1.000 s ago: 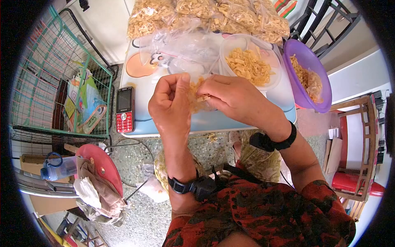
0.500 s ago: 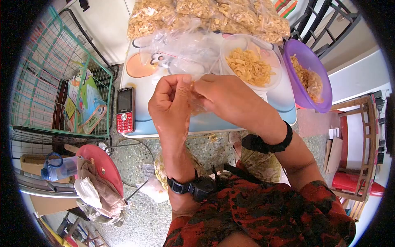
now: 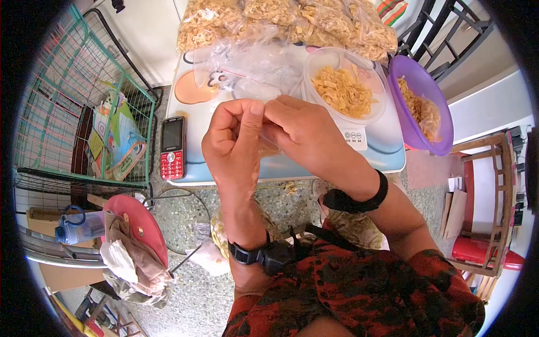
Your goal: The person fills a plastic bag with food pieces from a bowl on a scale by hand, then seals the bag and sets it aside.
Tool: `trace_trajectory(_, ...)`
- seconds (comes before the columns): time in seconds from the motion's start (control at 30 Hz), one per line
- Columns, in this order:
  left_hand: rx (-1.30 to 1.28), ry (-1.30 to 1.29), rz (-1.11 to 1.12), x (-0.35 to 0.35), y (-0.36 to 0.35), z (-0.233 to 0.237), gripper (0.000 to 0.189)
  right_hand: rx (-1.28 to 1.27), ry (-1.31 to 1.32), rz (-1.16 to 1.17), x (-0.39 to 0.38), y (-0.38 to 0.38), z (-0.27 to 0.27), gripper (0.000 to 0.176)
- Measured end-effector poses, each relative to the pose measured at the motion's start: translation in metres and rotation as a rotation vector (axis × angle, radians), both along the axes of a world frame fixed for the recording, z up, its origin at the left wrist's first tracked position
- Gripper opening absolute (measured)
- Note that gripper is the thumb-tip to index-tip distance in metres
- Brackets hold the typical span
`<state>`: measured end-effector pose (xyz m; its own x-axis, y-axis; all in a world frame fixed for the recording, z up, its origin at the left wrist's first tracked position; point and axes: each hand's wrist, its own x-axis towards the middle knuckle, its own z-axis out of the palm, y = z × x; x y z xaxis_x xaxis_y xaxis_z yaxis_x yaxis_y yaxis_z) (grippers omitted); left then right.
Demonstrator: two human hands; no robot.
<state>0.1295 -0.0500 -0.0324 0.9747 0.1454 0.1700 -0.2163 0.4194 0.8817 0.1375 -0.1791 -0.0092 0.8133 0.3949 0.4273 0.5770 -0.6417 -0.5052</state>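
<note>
My left hand (image 3: 236, 132) and my right hand (image 3: 297, 126) meet over the table's near part, fingertips pinched together. Between and below them shows a small clear plastic bag (image 3: 269, 147) with something yellowish in it, mostly hidden by the fingers. Both hands pinch its upper part. Just beyond lie empty clear plastic bags (image 3: 241, 64). To the right of my right hand, a clear round bowl (image 3: 343, 90) of yellow flat chips sits on a white scale (image 3: 355, 137).
Filled bags of chips (image 3: 281, 22) line the table's far edge. A red phone (image 3: 172, 149) lies at the left edge. A purple basin (image 3: 410, 73) stands at the right, a green wire cage (image 3: 73, 101) at the left, a red stool (image 3: 154, 230) below it.
My right hand has turned slightly and closed in against my left fingertips. More of the scale's button panel shows, and less of the small bag is visible between the hands.
</note>
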Motion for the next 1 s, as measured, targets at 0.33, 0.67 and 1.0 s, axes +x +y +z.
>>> trace_trajectory(0.33, 0.013, 0.074, 0.186, 0.006, 0.009, -0.004, 0.015, 0.207, 0.283, 0.186, -0.018, -0.011, 0.005, 0.024)
trace_trajectory(0.67, 0.084, 0.075, 0.151, 0.005, -0.003, -0.006, 0.017, -0.138, 0.208, 0.251, -0.006, -0.004, -0.001, 0.035)
trace_trajectory(1.0, 0.022, 0.085, 0.193, 0.005, 0.003, -0.003, 0.019, -0.199, -0.241, 0.021, -0.008, -0.074, 0.051, 0.018)
